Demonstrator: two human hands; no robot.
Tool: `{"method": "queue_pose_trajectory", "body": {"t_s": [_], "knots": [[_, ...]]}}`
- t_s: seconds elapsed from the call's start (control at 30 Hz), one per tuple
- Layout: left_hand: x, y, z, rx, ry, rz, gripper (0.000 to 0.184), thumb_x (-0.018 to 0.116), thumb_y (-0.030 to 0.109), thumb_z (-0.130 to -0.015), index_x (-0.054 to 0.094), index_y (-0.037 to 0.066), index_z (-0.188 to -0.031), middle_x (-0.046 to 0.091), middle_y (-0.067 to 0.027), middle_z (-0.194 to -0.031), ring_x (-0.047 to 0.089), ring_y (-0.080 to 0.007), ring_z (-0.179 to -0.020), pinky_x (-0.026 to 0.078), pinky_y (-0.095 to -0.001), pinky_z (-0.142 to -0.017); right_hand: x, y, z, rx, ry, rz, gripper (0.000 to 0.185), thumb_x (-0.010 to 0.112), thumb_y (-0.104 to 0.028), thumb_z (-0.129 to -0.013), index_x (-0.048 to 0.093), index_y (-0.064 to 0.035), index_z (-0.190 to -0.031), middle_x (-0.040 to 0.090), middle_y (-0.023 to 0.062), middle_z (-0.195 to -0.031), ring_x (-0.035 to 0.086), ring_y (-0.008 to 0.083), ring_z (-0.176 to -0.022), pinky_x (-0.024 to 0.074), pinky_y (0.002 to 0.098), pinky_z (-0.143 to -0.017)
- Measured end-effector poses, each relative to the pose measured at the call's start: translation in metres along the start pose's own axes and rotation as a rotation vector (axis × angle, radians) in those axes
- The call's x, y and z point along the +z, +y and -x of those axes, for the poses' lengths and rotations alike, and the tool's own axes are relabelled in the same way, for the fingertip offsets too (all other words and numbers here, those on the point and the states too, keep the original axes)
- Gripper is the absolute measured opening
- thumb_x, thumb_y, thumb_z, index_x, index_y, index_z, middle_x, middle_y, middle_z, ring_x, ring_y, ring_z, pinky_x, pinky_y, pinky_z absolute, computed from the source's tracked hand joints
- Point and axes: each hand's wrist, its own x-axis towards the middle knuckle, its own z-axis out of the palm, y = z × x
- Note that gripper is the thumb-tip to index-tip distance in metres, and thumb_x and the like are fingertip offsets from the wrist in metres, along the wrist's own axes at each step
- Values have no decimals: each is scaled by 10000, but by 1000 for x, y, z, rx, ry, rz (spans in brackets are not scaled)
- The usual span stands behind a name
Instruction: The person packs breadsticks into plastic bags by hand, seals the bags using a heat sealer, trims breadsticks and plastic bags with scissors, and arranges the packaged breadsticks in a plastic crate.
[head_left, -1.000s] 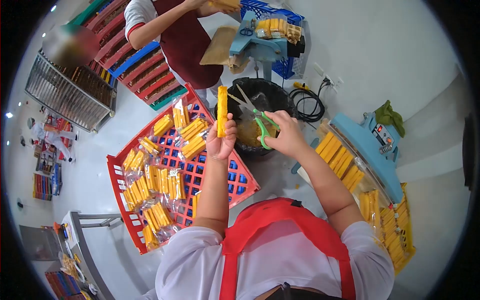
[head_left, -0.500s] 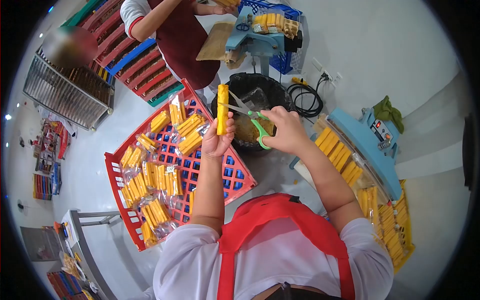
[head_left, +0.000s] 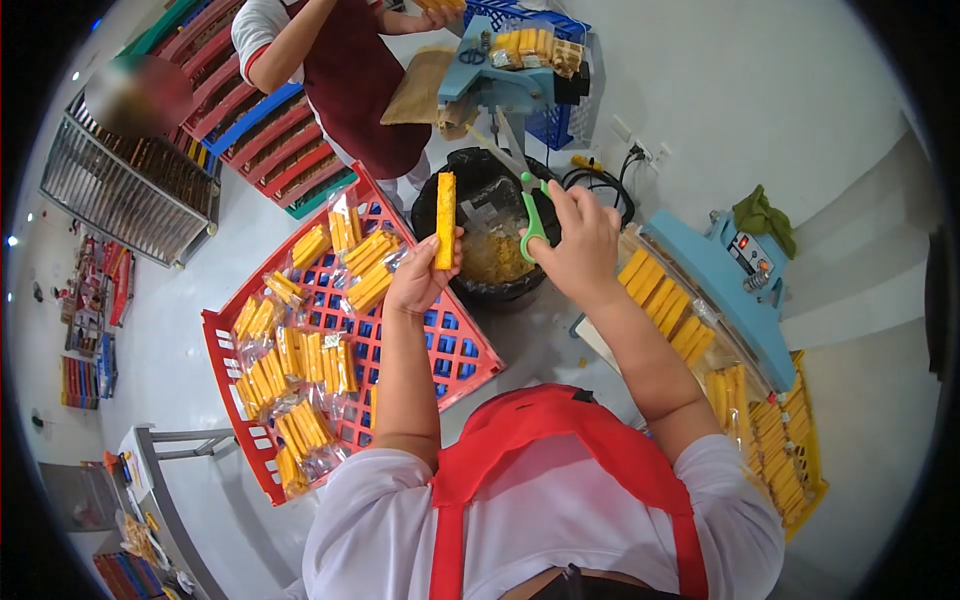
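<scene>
My left hand (head_left: pixel 424 275) is closed around the lower end of a yellow snack stick (head_left: pixel 446 215), held upright over the near-left side of a black-lined bin (head_left: pixel 468 285). To its right, my right hand (head_left: pixel 577 245) grips the green handles of a pair of scissors (head_left: pixel 533 215). The scissor blades are spread and point up and away from me, apart from the stick. Yellow crumbs (head_left: pixel 500 258) and some clear plastic lie inside the bin. Left of my left hand is a red crate (head_left: pixel 484 362) with several clear packs of yellow sticks (head_left: pixel 330 360).
Blue sealing machine (head_left: pixel 720 290) on the right, with yellow sticks in front and a yellow crate (head_left: pixel 818 490) below. Across the bin, a person in a maroon apron (head_left: pixel 365 95) stands by another blue machine (head_left: pixel 490 85). A black cable (head_left: pixel 625 190) lies near the wall.
My right hand and the scissors have moved right, away from the stick, and the blades now point upward. The stick has turned slightly in my left hand, showing a flatter, rougher face.
</scene>
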Motion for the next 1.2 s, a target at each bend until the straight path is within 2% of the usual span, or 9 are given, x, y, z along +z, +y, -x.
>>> {"method": "queue_pose_trajectory", "body": {"t_s": [0.07, 0.27, 0.4, 0.77, 0.87, 1.0, 1.07, 1.13, 1.2], "knots": [[1, -2, 3, -11, -3, 6, 389, 455, 249, -871, 435, -26, -1146, 522, -42, -873, 496, -124, -751, 421, -213, -623, -7, 1, 2, 12, -18, -16, 509, 647, -249, -602, 517, -59, -1056, 494, 89, -919, 511, 238, -811, 319, 379, -732], [15, -8, -3, -5, -55, -2, 392, 461, 252, -868, 442, -27, -1142, 516, -40, -876, 493, -119, -760, 419, -215, -638, -23, 6, 19, 28, -492, -13, 512, 633, -254, -603, 515, -67, -1066, 506, 88, -887, 517, 244, -830, 341, 379, -706], [26, -14, -8, -2, -64, -55, 384, 459, 248, -869, 445, -25, -1139, 517, -39, -877, 492, -115, -755, 414, -212, -644, -31, 15, 24, 36, -273, -52, 487, 627, -262, -613, 522, -53, -1040, 509, 99, -884, 518, 247, -819, 339, 386, -710], [47, -30, -10, 5, -35, -75, 375, 464, 245, -870, 448, -16, -1139, 523, -35, -871, 491, -112, -757, 408, -223, -663, -40, 28, 35, -31, -427, -46, 498, 616, -262, -620, 509, -69, -1067, 500, 109, -883, 526, 260, -788, 332, 381, -690], [52, -30, -11, 2, -38, -61, 376, 468, 243, -869, 449, -16, -1140, 525, -36, -873, 491, -114, -763, 411, -228, -671, -36, 32, 36, -26, -169, 62, 527, 618, -256, -640, 485, -55, -1110, 488, 103, -906, 520, 257, -805, 344, 383, -687], [55, -35, -6, 6, -9, -24, 310, 448, 204, -882, 475, -8, -1107, 544, -26, -837, 515, -104, -741, 429, -235, -648, -54, 46, 39, 106, -129, -20, 551, 622, -226, -655, 451, -46, -1147, 479, 106, -973, 503, 273, -888, 368, 392, -737], [62, -38, -7, -14, -35, -21, 307, 445, 202, -884, 473, -4, -1111, 543, -19, -841, 517, -109, -748, 432, -244, -658, -65, 61, 48, 282, -326, -132, 553, 616, -226, -658, 445, -58, -1157, 475, 125, -1001, 502, 305, -922, 385, 421, -761], [79, -43, -8, -18, 165, -255, 299, 484, 208, -864, 497, 5, -1083, 558, -59, -814, 534, -146, -723, 440, -269, -630, -79, 88, 61, 380, -317, -138, 557, 612, -223, -657, 442, -80, -1168, 469, 145, -1025, 496, 338, -945, 402, 442, -775], [51, -51, -34, 16, 184, -1572, 280, 530, 204, -828, 526, 1, -1022, 560, -126, -775, 550, -181, -693, 436, -312, -586, -101, 126, 77, 439, -368, -26, 570, 616, -228, -656, 435, -92, -1179, 465, 162, -1048, 495, 357, -941, 415, 441, -783]]}}
